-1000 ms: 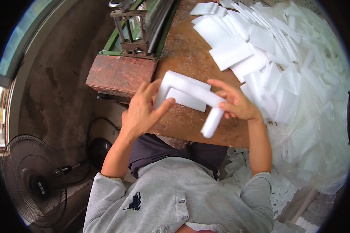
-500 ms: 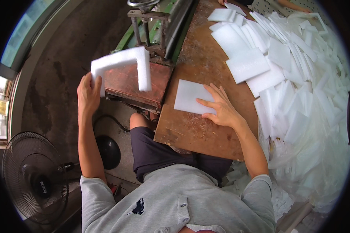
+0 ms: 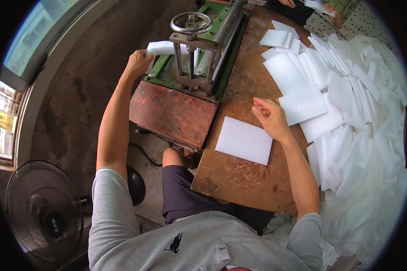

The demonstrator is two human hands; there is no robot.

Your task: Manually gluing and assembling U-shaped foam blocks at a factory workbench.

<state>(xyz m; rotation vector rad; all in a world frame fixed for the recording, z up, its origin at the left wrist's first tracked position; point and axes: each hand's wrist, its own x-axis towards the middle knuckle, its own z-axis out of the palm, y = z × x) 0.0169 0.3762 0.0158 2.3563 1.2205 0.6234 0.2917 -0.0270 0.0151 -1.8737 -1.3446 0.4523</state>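
Note:
My left hand (image 3: 138, 63) is stretched out to the far left and grips a white foam piece (image 3: 165, 47) beside the green machine (image 3: 203, 54) with a handwheel (image 3: 191, 22). My right hand (image 3: 269, 116) hovers over the wooden table (image 3: 239, 176) with fingers loosely curled and holds nothing. It is just beyond the upper right corner of a flat white foam sheet (image 3: 244, 140) that lies on the table. More foam sheets (image 3: 303, 105) lie just right of that hand.
A large heap of white foam sheets (image 3: 362, 113) covers the table's right side and spills over its edge. A rusty red metal plate (image 3: 172, 115) juts from the machine toward me. A floor fan (image 3: 43, 217) stands at lower left. Another person's hands (image 3: 330, 9) work at the far top.
My left hand has carried the folded foam piece from the table out to the machine's left side. My right hand has let go of the flat sheet and lifted off it.

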